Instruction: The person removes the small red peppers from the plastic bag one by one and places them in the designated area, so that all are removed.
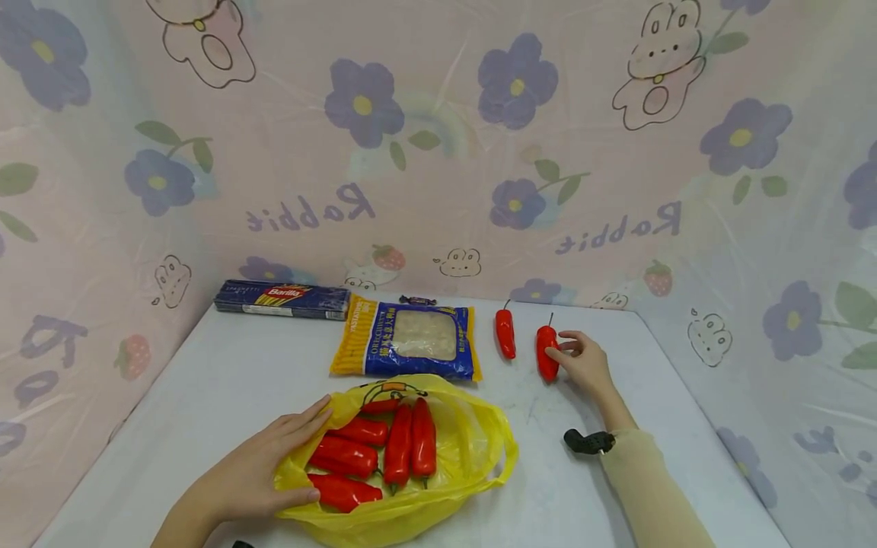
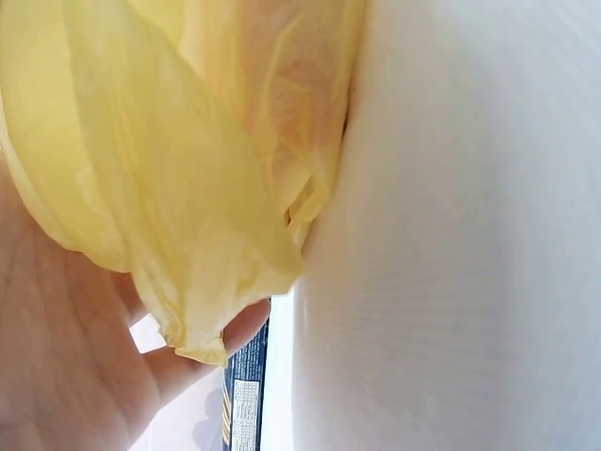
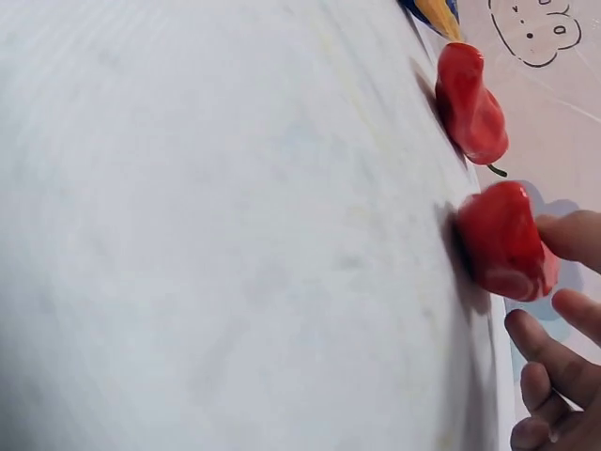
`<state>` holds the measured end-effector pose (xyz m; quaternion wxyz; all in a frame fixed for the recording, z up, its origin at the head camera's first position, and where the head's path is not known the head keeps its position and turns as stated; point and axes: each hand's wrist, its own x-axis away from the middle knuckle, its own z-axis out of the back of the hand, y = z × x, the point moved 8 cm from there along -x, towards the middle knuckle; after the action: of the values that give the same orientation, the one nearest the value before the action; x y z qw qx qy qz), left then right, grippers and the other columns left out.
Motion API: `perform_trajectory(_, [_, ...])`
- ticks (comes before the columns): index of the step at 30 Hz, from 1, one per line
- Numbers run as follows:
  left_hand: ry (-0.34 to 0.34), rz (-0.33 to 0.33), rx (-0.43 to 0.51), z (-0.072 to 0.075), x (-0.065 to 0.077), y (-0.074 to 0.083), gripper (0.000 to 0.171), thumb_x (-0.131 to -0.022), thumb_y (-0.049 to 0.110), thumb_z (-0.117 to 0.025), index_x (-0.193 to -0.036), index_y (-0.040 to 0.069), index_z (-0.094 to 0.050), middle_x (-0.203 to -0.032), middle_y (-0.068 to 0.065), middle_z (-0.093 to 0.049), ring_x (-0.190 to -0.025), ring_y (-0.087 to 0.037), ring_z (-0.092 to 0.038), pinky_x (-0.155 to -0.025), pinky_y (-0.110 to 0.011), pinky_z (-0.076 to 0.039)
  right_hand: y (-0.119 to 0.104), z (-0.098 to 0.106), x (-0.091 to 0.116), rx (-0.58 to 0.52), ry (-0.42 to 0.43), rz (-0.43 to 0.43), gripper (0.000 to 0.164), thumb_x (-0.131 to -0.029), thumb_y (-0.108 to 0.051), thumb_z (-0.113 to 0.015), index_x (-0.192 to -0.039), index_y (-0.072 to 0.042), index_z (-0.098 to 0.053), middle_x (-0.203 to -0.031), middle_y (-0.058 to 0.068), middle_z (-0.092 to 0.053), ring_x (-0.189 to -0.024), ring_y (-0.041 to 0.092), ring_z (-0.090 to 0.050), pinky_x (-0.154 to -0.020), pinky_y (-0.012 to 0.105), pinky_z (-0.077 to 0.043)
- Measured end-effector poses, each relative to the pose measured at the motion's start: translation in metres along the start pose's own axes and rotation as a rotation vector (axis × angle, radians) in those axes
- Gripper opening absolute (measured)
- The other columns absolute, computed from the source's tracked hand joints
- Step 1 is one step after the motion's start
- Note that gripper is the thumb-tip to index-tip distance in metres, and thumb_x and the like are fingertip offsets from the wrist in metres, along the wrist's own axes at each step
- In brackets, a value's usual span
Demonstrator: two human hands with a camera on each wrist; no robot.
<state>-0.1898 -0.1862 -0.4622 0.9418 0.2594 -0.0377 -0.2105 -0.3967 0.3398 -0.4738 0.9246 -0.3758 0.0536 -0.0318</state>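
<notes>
A yellow plastic bag [image 1: 473,449] lies with its mouth open toward me, several red chili peppers [image 1: 411,449] inside. My left hand [image 1: 256,457] rests against the bag's left rim, fingers fairly straight and thumb spread apart. In the left wrist view, the bag's film [image 2: 178,188] drapes over the fingers. On the right, my right hand [image 1: 585,365] reaches to a red chili pepper [image 1: 546,358] lying on the table. Its thumb touches the pepper, and the index fingertip is right at the side. Another red chili pepper [image 1: 505,335] lies just left of it.
Behind the yellow bag lies a blue and yellow pasta packet [image 1: 421,339]. A dark blue Barilla box [image 1: 281,299] is at the back left. One small dark wrapped candy [image 1: 418,301] lies near the rear edge of the white table [image 1: 534,487]. Printed curtains [image 1: 438,152] surround the table.
</notes>
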Motion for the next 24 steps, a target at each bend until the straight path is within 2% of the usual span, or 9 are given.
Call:
perform_trajectory(6, [-0.003,0.0,0.002,-0.001,0.0,0.0,0.098,-0.082,0.076,-0.07,-0.162,0.026,-0.047,-0.172,0.007,-0.037,-0.138,-0.026,-0.054,-0.094,-0.055,-0.062,0.002,-0.005,-0.006,-0.009,0.049,-0.035,0.054,-0.101,-0.038,-0.07,-0.141,-0.003,-0.06,-0.125,0.027,-0.07,-0.109,0.038,-0.066,-0.07,0.024,-0.054])
perform_trajectory(12, [-0.013,0.003,0.007,-0.001,0.0,0.0,0.098,-0.082,0.076,-0.071,-0.163,0.026,-0.046,-0.172,0.007,-0.035,-0.139,-0.027,-0.053,-0.095,-0.056,-0.061,0.005,-0.007,-0.017,-0.035,0.105,-0.086,0.049,-0.103,-0.037,-0.066,-0.139,-0.005,-0.062,-0.123,0.026,-0.071,-0.104,0.034,-0.069,-0.067,0.021,-0.053])
perform_trajectory(18, [0.024,-0.029,-0.021,-0.001,0.0,0.0,0.095,-0.084,0.074,-0.07,-0.162,0.026,-0.047,-0.172,0.009,-0.034,-0.14,-0.024,-0.054,-0.097,-0.056,-0.06,0.004,-0.005,-0.023,-0.064,0.168,-0.096,0.048,-0.102,-0.036,-0.066,-0.136,-0.001,-0.064,-0.118,0.026,-0.073,-0.092,0.029,-0.07,-0.062,0.022,-0.051])
perform_trajectory(24, [0.029,-0.032,-0.032,-0.002,0.0,-0.002,0.094,-0.084,0.074,-0.069,-0.162,0.027,-0.047,-0.172,0.009,-0.035,-0.139,-0.025,-0.054,-0.097,-0.057,-0.06,0.002,-0.01,-0.027,-0.08,0.161,-0.127,0.053,-0.101,-0.036,-0.068,-0.14,0.0,-0.062,-0.122,0.027,-0.072,-0.097,0.032,-0.071,-0.063,0.02,-0.05])
